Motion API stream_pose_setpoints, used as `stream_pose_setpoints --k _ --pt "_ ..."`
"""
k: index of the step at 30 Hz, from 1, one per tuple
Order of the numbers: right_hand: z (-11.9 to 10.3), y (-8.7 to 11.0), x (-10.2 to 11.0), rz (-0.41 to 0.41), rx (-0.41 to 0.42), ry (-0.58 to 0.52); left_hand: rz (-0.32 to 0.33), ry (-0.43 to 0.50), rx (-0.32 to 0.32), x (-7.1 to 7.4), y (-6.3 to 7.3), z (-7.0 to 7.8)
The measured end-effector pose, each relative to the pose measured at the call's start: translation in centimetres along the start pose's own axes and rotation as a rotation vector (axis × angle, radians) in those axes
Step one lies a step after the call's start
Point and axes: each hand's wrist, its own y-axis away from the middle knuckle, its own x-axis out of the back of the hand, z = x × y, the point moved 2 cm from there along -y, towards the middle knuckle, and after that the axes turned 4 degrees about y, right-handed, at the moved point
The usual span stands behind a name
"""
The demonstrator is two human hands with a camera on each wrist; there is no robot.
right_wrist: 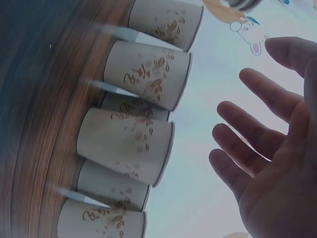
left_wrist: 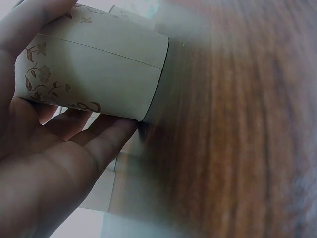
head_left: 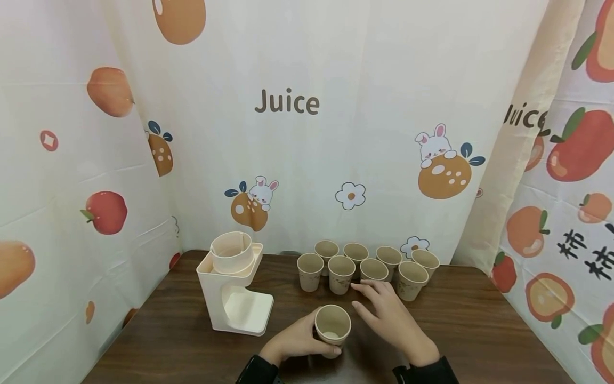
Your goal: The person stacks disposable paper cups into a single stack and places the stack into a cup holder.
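Observation:
My left hand (head_left: 298,338) holds a beige paper cup (head_left: 333,323), mouth up, near the front of the table. In the left wrist view, the fingers and thumb wrap round the cup (left_wrist: 99,64), which has a brown floral print. Its base is close to the wood; I cannot tell whether it touches. With fingers spread and nothing held, my right hand (head_left: 394,323) hovers in front of several matching paper cups (head_left: 341,275). Seen from the right wrist, the hand (right_wrist: 277,144) is apart from the upright row of cups (right_wrist: 126,144).
At the left of the dark wooden table (head_left: 168,330) stands an off-white device (head_left: 216,298) with a round top container (head_left: 232,253) and a flat base plate (head_left: 249,312). Fruit-printed curtains (head_left: 307,154) close off the back and both sides. The upright cups stand near the back curtain.

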Motion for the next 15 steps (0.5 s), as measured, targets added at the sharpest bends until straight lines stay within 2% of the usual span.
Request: stream_pose_setpoints --k 8,15 --pt "1.9 0.3 0.2 0.08 -0.007 0.045 0.011 -0.01 -0.004 0.0 0.1 0.2" --pt "4.8 0.8 0.6 0.183 -0.03 0.123 0.038 -0.026 0.005 -0.3 0.2 0.3"
